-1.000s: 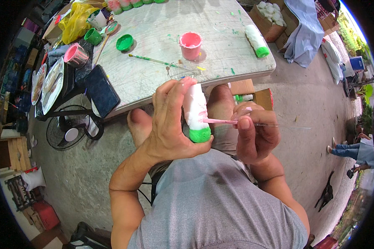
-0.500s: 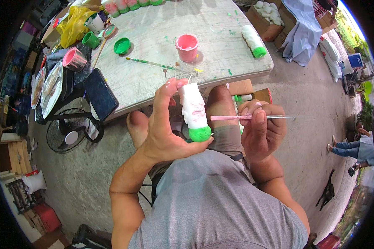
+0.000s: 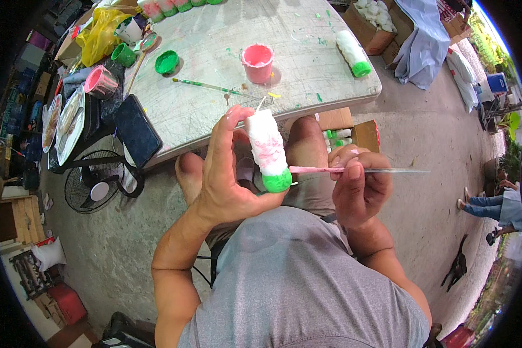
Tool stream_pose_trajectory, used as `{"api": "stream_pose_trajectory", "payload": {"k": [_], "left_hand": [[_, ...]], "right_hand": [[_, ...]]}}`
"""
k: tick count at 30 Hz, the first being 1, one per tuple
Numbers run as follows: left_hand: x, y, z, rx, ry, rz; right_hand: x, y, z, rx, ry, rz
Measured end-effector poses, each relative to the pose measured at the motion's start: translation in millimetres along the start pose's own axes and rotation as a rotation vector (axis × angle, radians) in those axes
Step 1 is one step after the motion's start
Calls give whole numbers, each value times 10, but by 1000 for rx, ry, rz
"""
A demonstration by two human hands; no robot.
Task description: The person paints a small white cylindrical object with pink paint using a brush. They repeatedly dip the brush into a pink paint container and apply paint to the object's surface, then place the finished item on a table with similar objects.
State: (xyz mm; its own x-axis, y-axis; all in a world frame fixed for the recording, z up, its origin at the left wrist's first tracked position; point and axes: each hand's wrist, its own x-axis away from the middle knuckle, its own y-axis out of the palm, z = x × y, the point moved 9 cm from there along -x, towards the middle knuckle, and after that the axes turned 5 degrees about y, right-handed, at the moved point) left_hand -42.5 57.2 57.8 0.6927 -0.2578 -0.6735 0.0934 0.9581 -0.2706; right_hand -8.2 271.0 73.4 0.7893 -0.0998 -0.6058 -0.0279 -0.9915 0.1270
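Observation:
My left hand [image 3: 226, 162] holds a white cylindrical candle [image 3: 267, 148] between fingertips and thumb, a wick at its top, pink on its raised pattern and a green base at the bottom. In my right hand [image 3: 359, 180] is a paintbrush [image 3: 310, 169] with pink on it, held horizontally with its tip close to the candle's lower right side; touching or not, I cannot tell. Just beyond, on the white table [image 3: 307, 87], are a pink paint cup [image 3: 257, 62], a green lid [image 3: 166, 62], a brush [image 3: 209, 86] lying flat and another white-and-green candle [image 3: 352, 53].
At left are a phone [image 3: 138, 130], plates [image 3: 71, 124] and a fan [image 3: 98, 182]. Candles [image 3: 174, 6] line the back edge. An open box [image 3: 365, 136] sits under the table, boxes [image 3: 371, 35] behind it. A person [image 3: 496, 209] and a black animal [image 3: 455, 267] are at right.
The brush tip has moved from the candle's pink pattern down and right toward its edge. The candle has tilted slightly and now shows more pink on its front.

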Motion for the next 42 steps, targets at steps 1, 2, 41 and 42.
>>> {"api": "stream_pose_trajectory", "payload": {"k": [1,2,41,42], "left_hand": [[2,-6,6,25,11,17],[-4,-13,35,-50,17,4],[-43,-92,-33,51,13,27],[-37,-85,-35,70,18,37]], "right_hand": [[-11,-9,8,-27,9,5],[-22,-22,12,-55,19,10],[-22,-147,341,-357,292,98],[-10,-155,358,-354,283,102]]}}
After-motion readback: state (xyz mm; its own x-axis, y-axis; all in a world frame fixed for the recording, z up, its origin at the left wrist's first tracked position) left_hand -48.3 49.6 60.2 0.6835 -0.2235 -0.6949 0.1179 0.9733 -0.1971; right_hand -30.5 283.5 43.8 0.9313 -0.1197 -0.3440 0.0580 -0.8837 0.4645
